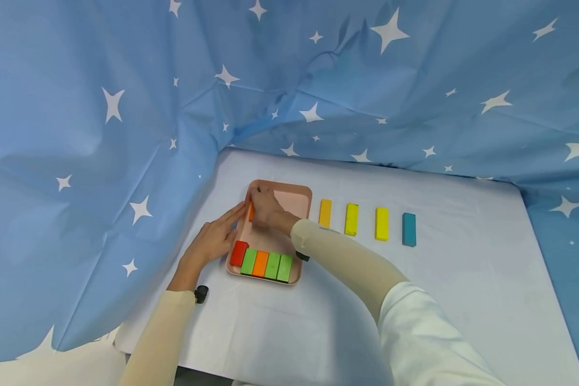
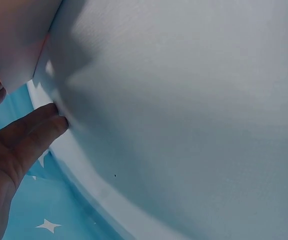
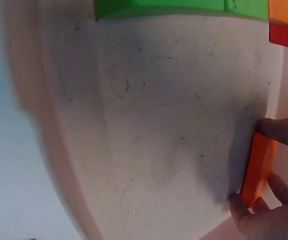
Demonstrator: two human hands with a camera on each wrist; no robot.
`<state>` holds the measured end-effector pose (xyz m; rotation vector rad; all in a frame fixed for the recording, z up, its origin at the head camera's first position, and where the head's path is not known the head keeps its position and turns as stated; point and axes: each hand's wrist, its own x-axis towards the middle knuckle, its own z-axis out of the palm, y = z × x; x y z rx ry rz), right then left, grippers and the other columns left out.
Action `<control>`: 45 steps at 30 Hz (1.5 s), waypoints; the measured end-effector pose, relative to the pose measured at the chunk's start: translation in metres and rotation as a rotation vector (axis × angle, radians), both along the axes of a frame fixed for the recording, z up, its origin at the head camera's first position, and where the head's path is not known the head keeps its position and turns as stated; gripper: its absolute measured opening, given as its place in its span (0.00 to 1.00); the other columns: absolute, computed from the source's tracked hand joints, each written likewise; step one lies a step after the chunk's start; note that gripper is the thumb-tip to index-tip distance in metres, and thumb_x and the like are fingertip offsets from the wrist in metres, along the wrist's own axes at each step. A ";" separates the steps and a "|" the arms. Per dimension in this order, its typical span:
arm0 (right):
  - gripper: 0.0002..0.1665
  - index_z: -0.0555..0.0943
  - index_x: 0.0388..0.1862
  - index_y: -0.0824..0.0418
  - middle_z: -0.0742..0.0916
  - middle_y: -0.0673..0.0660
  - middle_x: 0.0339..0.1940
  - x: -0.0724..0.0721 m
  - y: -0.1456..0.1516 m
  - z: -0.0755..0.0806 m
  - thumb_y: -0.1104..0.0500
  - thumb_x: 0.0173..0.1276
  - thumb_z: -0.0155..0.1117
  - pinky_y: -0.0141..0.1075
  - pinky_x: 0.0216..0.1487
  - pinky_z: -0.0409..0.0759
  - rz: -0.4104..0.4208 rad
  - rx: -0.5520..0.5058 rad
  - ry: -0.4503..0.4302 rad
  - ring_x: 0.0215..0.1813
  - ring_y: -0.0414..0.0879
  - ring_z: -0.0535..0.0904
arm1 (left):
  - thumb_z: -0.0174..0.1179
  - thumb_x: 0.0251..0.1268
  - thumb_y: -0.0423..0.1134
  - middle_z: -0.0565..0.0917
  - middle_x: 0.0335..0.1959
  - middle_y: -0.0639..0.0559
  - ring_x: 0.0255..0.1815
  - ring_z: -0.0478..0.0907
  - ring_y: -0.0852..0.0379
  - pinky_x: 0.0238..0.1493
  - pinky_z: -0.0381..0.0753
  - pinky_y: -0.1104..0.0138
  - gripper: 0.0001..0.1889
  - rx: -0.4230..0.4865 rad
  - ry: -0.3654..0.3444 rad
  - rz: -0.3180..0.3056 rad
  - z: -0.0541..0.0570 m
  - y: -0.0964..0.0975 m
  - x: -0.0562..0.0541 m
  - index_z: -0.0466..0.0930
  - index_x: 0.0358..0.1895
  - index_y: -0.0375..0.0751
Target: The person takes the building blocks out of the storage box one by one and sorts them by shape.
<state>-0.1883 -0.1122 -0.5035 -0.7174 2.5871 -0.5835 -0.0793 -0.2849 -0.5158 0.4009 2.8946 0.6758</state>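
Observation:
My right hand (image 1: 268, 209) reaches into a shallow pink tray (image 1: 291, 186) and pinches an orange block (image 3: 258, 170) by its ends. In the right wrist view that block lies along the tray's side wall, with the thumb at one end and fingertips at the other. My left hand (image 1: 211, 238) is at the tray's left side, its fingers extended along the outer rim. The left wrist view shows those fingers (image 2: 36, 132) straight, just below the tray's outer wall. Along the tray's near side stand a red block (image 1: 239, 253), several green blocks (image 1: 272, 265) and another orange block (image 1: 260, 264).
Right of the tray, spaced in a row on the white table (image 1: 463, 300), lie a light orange block (image 1: 325, 213), two yellow blocks (image 1: 381, 223) and a blue block (image 1: 409, 229). A blue cloth with white stars (image 1: 270, 69) hangs behind and to the left.

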 end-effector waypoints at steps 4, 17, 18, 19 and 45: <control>0.34 0.72 0.63 0.57 0.70 0.61 0.75 -0.001 0.002 -0.001 0.61 0.60 0.77 0.41 0.68 0.79 0.000 0.004 -0.011 0.71 0.54 0.68 | 0.49 0.80 0.37 0.54 0.87 0.58 0.13 0.60 0.57 0.18 0.64 0.66 0.34 -0.001 -0.001 -0.003 0.001 0.002 0.000 0.54 0.85 0.51; 0.34 0.71 0.62 0.55 0.73 0.59 0.67 -0.001 0.006 0.003 0.62 0.59 0.77 0.37 0.64 0.80 0.016 0.056 -0.007 0.65 0.52 0.68 | 0.51 0.80 0.38 0.56 0.86 0.56 0.14 0.61 0.57 0.20 0.66 0.66 0.34 -0.039 0.037 -0.036 0.001 0.006 -0.004 0.55 0.85 0.51; 0.34 0.71 0.62 0.55 0.73 0.58 0.67 -0.001 0.007 0.003 0.62 0.59 0.77 0.37 0.63 0.80 0.014 0.057 -0.006 0.65 0.51 0.68 | 0.51 0.80 0.38 0.57 0.86 0.56 0.14 0.62 0.57 0.19 0.65 0.66 0.33 -0.041 0.036 -0.039 0.001 0.006 -0.005 0.55 0.85 0.51; 0.34 0.71 0.61 0.55 0.73 0.58 0.67 0.000 0.007 0.004 0.62 0.59 0.77 0.37 0.63 0.80 0.011 0.053 -0.006 0.65 0.51 0.68 | 0.51 0.80 0.38 0.57 0.86 0.57 0.14 0.62 0.57 0.20 0.66 0.66 0.33 -0.043 0.034 -0.041 0.002 0.006 -0.005 0.55 0.85 0.52; 0.34 0.71 0.62 0.58 0.73 0.58 0.65 0.009 0.029 0.021 0.57 0.61 0.77 0.37 0.58 0.81 0.052 -0.004 0.010 0.59 0.51 0.70 | 0.53 0.78 0.38 0.57 0.86 0.57 0.28 0.77 0.53 0.33 0.78 0.62 0.33 -0.065 0.030 -0.021 0.002 -0.003 -0.001 0.59 0.83 0.50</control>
